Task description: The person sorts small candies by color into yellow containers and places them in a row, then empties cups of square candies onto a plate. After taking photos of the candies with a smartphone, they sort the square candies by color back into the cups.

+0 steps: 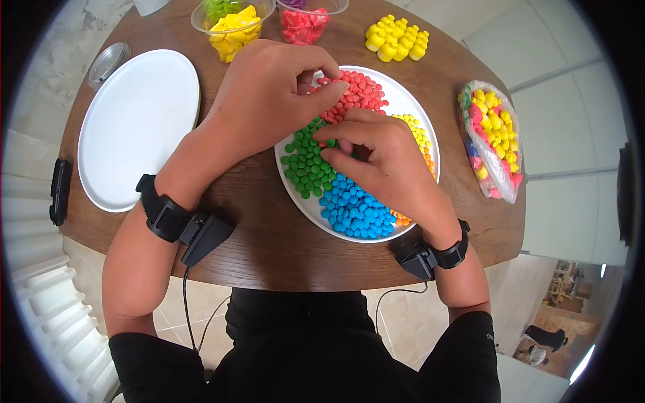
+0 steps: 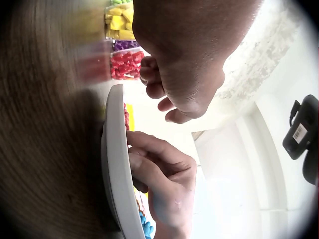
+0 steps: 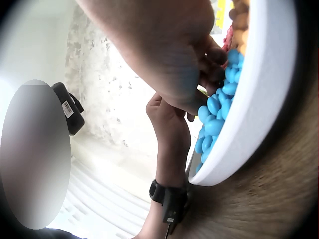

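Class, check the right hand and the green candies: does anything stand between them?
Nothing visible does: the right hand has its fingertips right at the green candies. The left hand is farther out, fingertips by the red candies.

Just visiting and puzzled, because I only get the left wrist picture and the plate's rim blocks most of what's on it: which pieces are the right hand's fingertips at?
Observer: In the head view, the right hand has its fingertips at the green pieces on the plate.
Visitor: Is there another plate anywhere?
Observer: Yes, the head view shows a second white plate to the left of that one.
Visitor: And what's over on the right side of the table?
Observer: A plastic bag there holds mostly yellow and pink things.
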`<state>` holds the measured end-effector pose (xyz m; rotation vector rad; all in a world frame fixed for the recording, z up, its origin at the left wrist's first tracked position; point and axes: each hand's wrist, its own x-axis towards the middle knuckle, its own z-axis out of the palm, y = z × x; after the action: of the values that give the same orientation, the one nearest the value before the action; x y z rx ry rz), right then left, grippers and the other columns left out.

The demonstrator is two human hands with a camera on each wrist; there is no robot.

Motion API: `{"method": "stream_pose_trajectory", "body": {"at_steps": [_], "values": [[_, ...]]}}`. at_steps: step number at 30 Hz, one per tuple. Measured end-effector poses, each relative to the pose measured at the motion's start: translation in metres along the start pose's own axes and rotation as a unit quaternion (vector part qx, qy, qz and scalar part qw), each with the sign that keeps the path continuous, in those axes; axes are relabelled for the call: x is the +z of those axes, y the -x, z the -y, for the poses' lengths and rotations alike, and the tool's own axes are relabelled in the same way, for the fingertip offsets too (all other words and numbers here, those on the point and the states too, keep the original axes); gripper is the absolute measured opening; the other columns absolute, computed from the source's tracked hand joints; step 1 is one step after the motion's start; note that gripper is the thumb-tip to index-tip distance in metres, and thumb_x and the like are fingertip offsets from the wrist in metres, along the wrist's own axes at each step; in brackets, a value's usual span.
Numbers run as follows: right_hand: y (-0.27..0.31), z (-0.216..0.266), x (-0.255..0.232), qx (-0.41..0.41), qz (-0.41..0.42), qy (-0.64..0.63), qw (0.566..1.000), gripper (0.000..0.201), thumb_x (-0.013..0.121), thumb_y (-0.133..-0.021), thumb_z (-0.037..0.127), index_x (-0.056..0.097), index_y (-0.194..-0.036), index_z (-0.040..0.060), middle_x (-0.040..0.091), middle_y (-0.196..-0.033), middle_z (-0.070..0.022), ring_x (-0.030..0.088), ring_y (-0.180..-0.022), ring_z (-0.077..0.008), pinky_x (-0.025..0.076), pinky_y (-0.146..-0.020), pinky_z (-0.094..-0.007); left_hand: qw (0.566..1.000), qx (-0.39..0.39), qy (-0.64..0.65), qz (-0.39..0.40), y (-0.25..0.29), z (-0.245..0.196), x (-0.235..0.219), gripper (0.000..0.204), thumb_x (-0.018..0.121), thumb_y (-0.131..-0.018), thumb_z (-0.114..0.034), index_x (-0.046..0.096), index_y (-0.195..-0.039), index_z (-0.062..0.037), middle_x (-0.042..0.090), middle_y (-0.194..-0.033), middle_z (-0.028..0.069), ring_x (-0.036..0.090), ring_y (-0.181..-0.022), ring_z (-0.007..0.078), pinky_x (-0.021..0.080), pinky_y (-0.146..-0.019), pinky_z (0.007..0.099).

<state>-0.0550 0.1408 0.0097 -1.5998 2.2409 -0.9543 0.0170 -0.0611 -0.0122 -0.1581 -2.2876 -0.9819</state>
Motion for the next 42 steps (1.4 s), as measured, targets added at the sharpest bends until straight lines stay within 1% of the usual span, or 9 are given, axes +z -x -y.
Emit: {"method": "stream_pose_trajectory", "body": {"at_steps": [5, 7, 12, 20, 26, 29, 34, 41, 42], "values": [[-0.002, -0.005, 0.002, 0.014, -0.002, -0.012, 1.000, 0.012, 0.074, -0.087, 0.006, 0.077, -0.097, 0.0007, 0.063, -0.078, -0.0123, 0.064, -0.069, -0.0304, 0.050, -0.066, -0.0425, 1.000, 0.008, -0.002, -0.001, 0.000, 0.001, 0.001, 0.012, 0.082, -0.089, -0.009, 0.077, -0.097, -0.0017, 0.060, -0.066, -0.0003, 0.046, -0.058, 0.0064, 0.037, -0.053, 0.0255], [-0.001, -0.009, 0.004, -0.010, -0.013, -0.016, 1.000, 0.016, 0.076, -0.087, 0.001, 0.077, -0.103, -0.0005, 0.059, -0.077, -0.0045, 0.055, -0.063, -0.0122, 0.045, -0.058, -0.0289, 1.000, 0.005, -0.002, 0.004, 0.000, 0.001, 0.000, 0.013, 0.082, -0.089, -0.009, 0.077, -0.097, -0.0019, 0.060, -0.066, -0.0002, 0.046, -0.059, 0.0064, 0.037, -0.053, 0.0255], [-0.001, -0.005, 0.002, 0.019, -0.008, -0.018, 1.000, 0.017, 0.077, -0.086, 0.002, 0.077, -0.103, -0.0015, 0.060, -0.078, -0.0049, 0.056, -0.064, -0.0120, 0.046, -0.058, -0.0290, 1.000, -0.001, -0.010, 0.019, 0.000, 0.001, -0.002, 0.014, 0.084, -0.088, -0.010, 0.077, -0.097, -0.0025, 0.060, -0.066, 0.0000, 0.046, -0.058, 0.0065, 0.036, -0.053, 0.0257], [0.001, -0.003, 0.002, 0.040, -0.016, -0.033, 0.999, 0.017, 0.076, -0.086, 0.000, 0.077, -0.103, -0.0018, 0.061, -0.080, -0.0045, 0.056, -0.065, -0.0108, 0.048, -0.060, -0.0269, 0.999, 0.016, -0.034, 0.014, -0.001, -0.004, -0.005, 0.017, 0.086, -0.085, -0.011, 0.077, -0.097, -0.0037, 0.049, -0.061, -0.0013, 0.042, -0.056, 0.0075, 0.032, -0.051, 0.0277], [0.002, -0.002, 0.002, 0.050, -0.020, -0.043, 0.998, 0.015, 0.078, -0.085, 0.000, 0.075, -0.100, -0.0024, 0.061, -0.080, -0.0042, 0.056, -0.066, -0.0102, 0.048, -0.060, -0.0270, 0.999, 0.015, -0.034, 0.016, -0.001, -0.003, -0.004, 0.018, 0.086, -0.085, -0.012, 0.077, -0.098, -0.0038, 0.049, -0.060, -0.0007, 0.042, -0.055, 0.0080, 0.033, -0.051, 0.0277], [0.001, 0.000, 0.001, 0.047, -0.013, -0.020, 0.999, 0.014, 0.077, -0.085, 0.000, 0.075, -0.099, -0.0030, 0.062, -0.081, -0.0061, 0.058, -0.065, -0.0130, 0.049, -0.061, -0.0287, 0.999, 0.016, -0.032, 0.015, -0.001, -0.002, -0.003, 0.018, 0.086, -0.085, -0.012, 0.077, -0.097, -0.0037, 0.049, -0.060, -0.0005, 0.042, -0.055, 0.0082, 0.033, -0.051, 0.0278], [0.002, 0.005, 0.004, 0.022, -0.020, 0.031, 0.999, 0.014, 0.076, -0.087, 0.004, 0.075, -0.099, -0.0034, 0.064, -0.084, -0.0133, 0.065, -0.069, -0.0252, 0.052, -0.064, -0.0366, 0.999, 0.009, -0.038, 0.021, 0.000, -0.001, -0.003, 0.016, 0.086, -0.086, -0.012, 0.077, -0.096, -0.0035, 0.050, -0.061, -0.0007, 0.042, -0.056, 0.0080, 0.033, -0.052, 0.0277], [0.002, 0.000, 0.008, -0.003, -0.033, 0.029, 0.999, 0.014, 0.075, -0.088, 0.005, 0.075, -0.099, -0.0040, 0.065, -0.085, -0.0147, 0.066, -0.071, -0.0281, 0.052, -0.065, -0.0381, 0.999, 0.001, -0.035, 0.024, -0.001, -0.002, -0.003, 0.014, 0.085, -0.087, -0.011, 0.078, -0.097, -0.0032, 0.051, -0.063, -0.0019, 0.043, -0.058, 0.0074, 0.033, -0.052, 0.0272], [0.001, 0.000, 0.009, 0.002, -0.038, 0.025, 0.999, 0.012, 0.074, -0.087, 0.005, 0.074, -0.094, -0.0045, 0.065, -0.085, -0.0170, 0.066, -0.077, -0.0345, 0.052, -0.070, -0.0437, 0.999, 0.002, -0.035, 0.026, -0.001, -0.003, -0.004, 0.014, 0.085, -0.087, -0.011, 0.078, -0.097, -0.0032, 0.051, -0.063, -0.0019, 0.043, -0.058, 0.0074, 0.033, -0.052, 0.0272]]}}
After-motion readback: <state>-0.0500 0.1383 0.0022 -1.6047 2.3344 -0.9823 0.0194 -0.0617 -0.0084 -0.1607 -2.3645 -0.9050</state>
